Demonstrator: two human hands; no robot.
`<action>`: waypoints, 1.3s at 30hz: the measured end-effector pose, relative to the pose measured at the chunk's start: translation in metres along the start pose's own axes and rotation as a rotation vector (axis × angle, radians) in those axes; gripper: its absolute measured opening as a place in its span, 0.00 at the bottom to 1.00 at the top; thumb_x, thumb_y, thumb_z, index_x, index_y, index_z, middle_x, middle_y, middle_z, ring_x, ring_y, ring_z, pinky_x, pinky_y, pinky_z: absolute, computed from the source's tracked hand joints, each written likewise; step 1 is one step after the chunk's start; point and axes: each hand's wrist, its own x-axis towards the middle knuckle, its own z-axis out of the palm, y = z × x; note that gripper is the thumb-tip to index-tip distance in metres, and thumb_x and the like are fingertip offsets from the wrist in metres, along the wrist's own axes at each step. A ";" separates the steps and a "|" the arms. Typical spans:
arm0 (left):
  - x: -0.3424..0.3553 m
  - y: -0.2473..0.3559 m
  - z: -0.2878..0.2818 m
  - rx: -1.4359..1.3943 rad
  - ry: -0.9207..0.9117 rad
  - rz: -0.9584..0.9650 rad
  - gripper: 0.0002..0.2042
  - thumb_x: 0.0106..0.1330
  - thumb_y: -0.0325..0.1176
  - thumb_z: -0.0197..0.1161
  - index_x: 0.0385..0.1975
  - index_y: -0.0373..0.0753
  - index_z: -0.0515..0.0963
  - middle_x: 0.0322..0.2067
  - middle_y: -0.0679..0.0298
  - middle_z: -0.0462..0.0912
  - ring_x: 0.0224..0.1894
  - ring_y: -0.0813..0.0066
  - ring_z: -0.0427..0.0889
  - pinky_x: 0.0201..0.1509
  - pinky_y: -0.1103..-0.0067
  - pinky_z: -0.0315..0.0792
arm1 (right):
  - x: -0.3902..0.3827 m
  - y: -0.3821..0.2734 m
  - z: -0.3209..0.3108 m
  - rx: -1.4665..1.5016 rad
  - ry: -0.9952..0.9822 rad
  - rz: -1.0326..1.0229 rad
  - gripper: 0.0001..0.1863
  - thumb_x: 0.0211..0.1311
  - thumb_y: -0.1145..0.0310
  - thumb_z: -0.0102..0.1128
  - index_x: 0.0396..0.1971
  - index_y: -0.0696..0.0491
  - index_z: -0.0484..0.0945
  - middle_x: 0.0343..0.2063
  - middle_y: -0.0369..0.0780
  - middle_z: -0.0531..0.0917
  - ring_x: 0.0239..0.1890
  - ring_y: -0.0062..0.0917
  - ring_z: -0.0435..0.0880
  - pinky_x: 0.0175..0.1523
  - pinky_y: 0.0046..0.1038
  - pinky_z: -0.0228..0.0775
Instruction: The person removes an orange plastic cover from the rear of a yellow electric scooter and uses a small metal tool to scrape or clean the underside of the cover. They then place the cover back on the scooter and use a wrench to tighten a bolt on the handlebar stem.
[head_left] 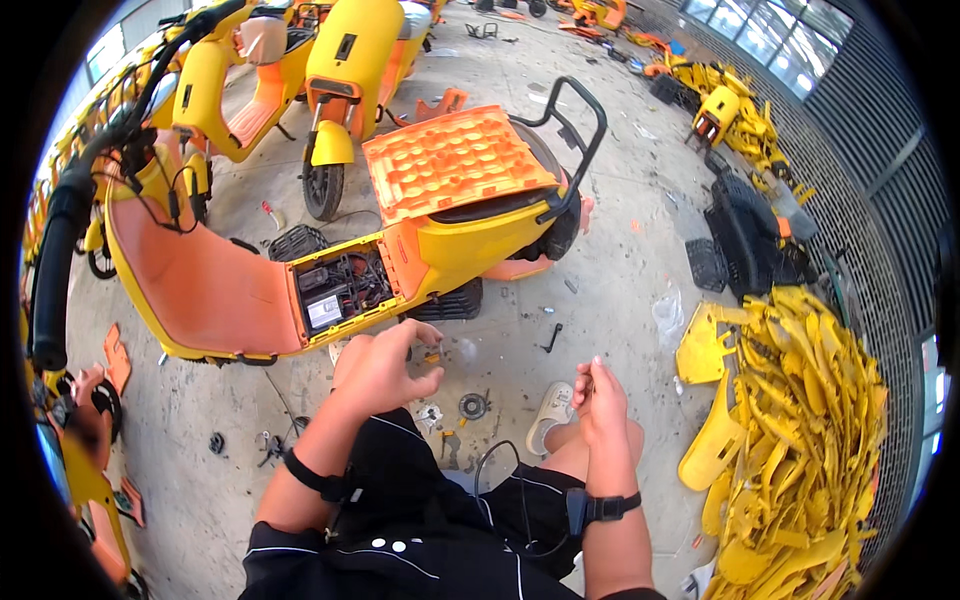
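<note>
Scooter (405,255) looked heavy and stiff, best held by its rear rail (601,125); left hand (385,370) had its grip apart, right hand (601,402) curled, whether closed unclear.

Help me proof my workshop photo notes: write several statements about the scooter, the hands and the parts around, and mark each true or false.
1. A pale-faced rectangular box sits in the open footboard compartment of the nearest yellow-and-orange plastic scooter. True.
2. The bumpy orange plastic panel lies on the grey concrete floor. False: it rests on top of the scooter's rear.
3. The left hand grips the scooter's handlebar. False: it is away from the handlebar, near the footboard's edge, thumb and fingers apart.
4. A round black part lies on the floor, seen between the left hand and the right hand. True.
5. The heap of yellow plastic panels is at the person's left. False: it is at the right.
</note>
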 end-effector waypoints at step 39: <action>0.143 -0.124 0.073 -1.153 0.438 -0.357 0.15 0.73 0.31 0.57 0.57 0.38 0.71 0.46 0.65 0.75 0.49 0.74 0.74 0.50 0.76 0.72 | 0.110 0.062 0.061 -0.112 -0.185 0.149 0.10 0.72 0.62 0.59 0.38 0.53 0.78 0.27 0.32 0.81 0.15 0.06 0.60 0.19 0.14 0.48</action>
